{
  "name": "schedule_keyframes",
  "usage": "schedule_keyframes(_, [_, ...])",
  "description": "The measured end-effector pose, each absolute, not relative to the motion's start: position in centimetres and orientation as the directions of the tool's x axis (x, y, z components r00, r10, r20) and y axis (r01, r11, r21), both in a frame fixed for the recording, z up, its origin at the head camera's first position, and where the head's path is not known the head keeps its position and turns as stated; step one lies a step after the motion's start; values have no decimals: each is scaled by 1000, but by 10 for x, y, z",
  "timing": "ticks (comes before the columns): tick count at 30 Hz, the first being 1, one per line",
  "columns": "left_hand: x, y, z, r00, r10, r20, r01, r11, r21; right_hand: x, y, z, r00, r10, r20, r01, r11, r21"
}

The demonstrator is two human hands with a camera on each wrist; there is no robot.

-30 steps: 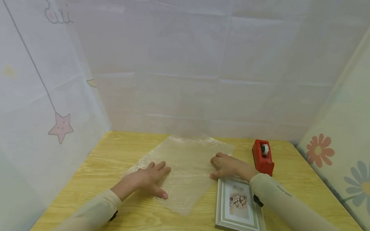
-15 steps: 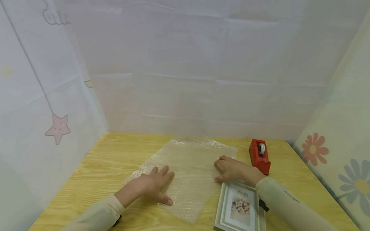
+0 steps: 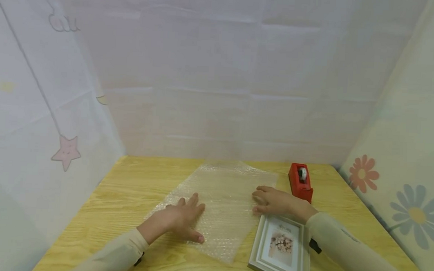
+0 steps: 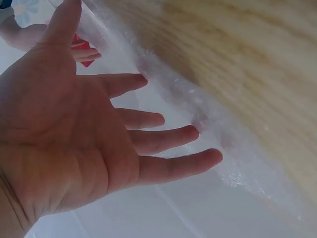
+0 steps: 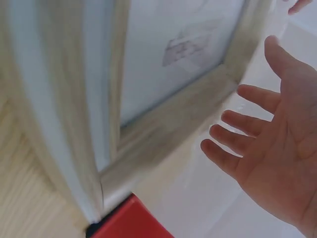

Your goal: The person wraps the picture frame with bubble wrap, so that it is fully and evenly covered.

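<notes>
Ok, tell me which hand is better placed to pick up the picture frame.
Probably the right hand: it is just by the top edge of the picture frame, while the left hand is farther off, at the bubble wrap's left side.

The cream sleeves (image 3: 350,253) have black pieces (image 3: 315,246) beneath, the right one also a dark marking (image 3: 351,236).

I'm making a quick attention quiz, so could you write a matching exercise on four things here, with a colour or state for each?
1. tape dispenser
2. plastic sheet
3. picture frame
4. left hand

A. see-through
B. fingers spread
C. red
D. rectangular, with a pale border

Pairs: 1-C, 2-A, 3-D, 4-B
</notes>
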State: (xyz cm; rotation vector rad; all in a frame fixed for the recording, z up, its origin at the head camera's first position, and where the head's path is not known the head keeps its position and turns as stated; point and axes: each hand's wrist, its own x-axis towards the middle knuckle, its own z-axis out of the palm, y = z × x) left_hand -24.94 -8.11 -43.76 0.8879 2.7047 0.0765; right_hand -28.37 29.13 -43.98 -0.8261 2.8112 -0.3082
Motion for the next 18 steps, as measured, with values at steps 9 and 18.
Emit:
schedule_keyframes(9, [-256, -68, -419, -755, 615, -225, 610, 786, 99, -252, 311, -410, -854, -521, -2, -510, 837, -199])
schedule_keyframes(18, [-255, -2, -433, -644, 765, 5, 724, 607, 326, -220, 356, -413, -906, -420, 49, -421, 886, -192])
